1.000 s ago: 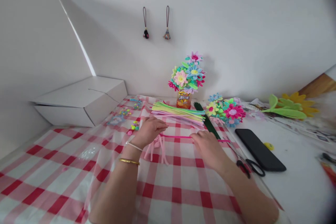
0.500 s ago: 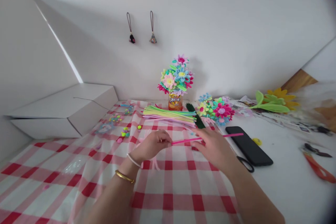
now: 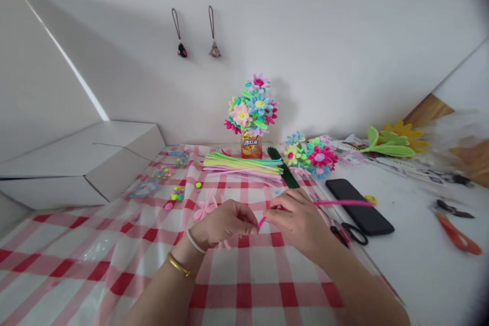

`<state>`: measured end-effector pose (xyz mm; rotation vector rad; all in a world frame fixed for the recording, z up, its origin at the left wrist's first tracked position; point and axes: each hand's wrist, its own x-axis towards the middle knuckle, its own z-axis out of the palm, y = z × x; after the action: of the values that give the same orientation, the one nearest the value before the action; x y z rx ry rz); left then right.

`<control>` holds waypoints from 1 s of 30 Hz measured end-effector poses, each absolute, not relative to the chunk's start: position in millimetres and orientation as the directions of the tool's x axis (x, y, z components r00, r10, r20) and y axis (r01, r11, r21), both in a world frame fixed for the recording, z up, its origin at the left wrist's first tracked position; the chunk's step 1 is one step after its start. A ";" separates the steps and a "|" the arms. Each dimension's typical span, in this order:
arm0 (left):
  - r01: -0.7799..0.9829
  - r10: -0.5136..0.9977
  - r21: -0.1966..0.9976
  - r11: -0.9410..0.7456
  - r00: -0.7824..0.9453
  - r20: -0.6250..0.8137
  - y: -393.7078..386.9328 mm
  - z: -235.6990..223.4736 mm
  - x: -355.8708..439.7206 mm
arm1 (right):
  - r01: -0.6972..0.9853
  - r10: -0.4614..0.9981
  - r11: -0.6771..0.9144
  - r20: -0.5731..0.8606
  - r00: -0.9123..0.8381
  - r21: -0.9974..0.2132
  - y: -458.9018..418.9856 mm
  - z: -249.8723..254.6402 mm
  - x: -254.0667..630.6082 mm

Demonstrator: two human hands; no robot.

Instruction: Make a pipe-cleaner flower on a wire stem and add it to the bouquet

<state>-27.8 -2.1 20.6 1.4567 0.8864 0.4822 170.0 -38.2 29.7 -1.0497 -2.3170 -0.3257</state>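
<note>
A bright pink pipe cleaner (image 3: 344, 202) runs through both hands above the checked cloth. My left hand (image 3: 231, 221) pinches its near end between thumb and fingertips. Close beside it, my right hand (image 3: 300, 219) is closed around the same pipe cleaner, whose long free part sticks out to the right over the phone. A short bent piece shows between the two hands. Behind my left hand lies a pale pink pipe-cleaner shape (image 3: 206, 207), partly covered by that hand. Scissors (image 3: 353, 233) with black handles rest right of my right hand, their blades partly hidden.
Bundled pastel pipe cleaners (image 3: 242, 165) and dark green stems (image 3: 287, 173) lie behind the hands. A flower-filled orange container (image 3: 251, 146) stands at the wall, with more fuzzy flowers (image 3: 315, 157) beside it. Right is a black phone (image 3: 359, 207); left, small pompoms (image 3: 178, 194) and a white box (image 3: 126, 147).
My right hand has closed around the pipe cleaner and come nearer my left hand. The short part between them is now bent. The view has shifted slightly, showing more of the scissors.
</note>
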 end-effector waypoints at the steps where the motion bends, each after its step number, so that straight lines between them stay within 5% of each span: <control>1: 0.250 0.761 0.964 0.090 0.607 -0.229 -2.6 18.6 -27.0 | 0.739 0.600 0.674 0.584 -0.547 -0.001 -38.6 30.1 170.0; 7: 0.233 0.765 0.968 0.090 0.606 -0.217 -6.5 16.2 -21.4 | 0.722 0.602 0.691 0.592 -0.536 -0.049 -37.4 31.0 172.2; 18: -0.255 0.893 0.950 0.180 0.447 -0.049 -8.6 18.4 -6.5 | 0.668 0.796 0.570 0.524 -0.303 -0.478 -37.2 25.2 169.3; 25: -0.349 0.872 0.897 0.273 0.483 -0.078 -9.2 18.0 -5.2 | 0.633 0.775 0.595 0.562 -0.289 -0.495 -32.6 21.6 168.2; 30: -0.191 0.816 0.932 0.308 0.556 -0.156 -10.2 18.6 -8.0 | 0.705 0.709 0.639 0.592 -0.383 -0.308 -29.5 20.0 170.2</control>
<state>-8.0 -10.2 18.6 1.0524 0.7152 0.7460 170.2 -29.5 20.0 -1.0973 -2.1466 0.0064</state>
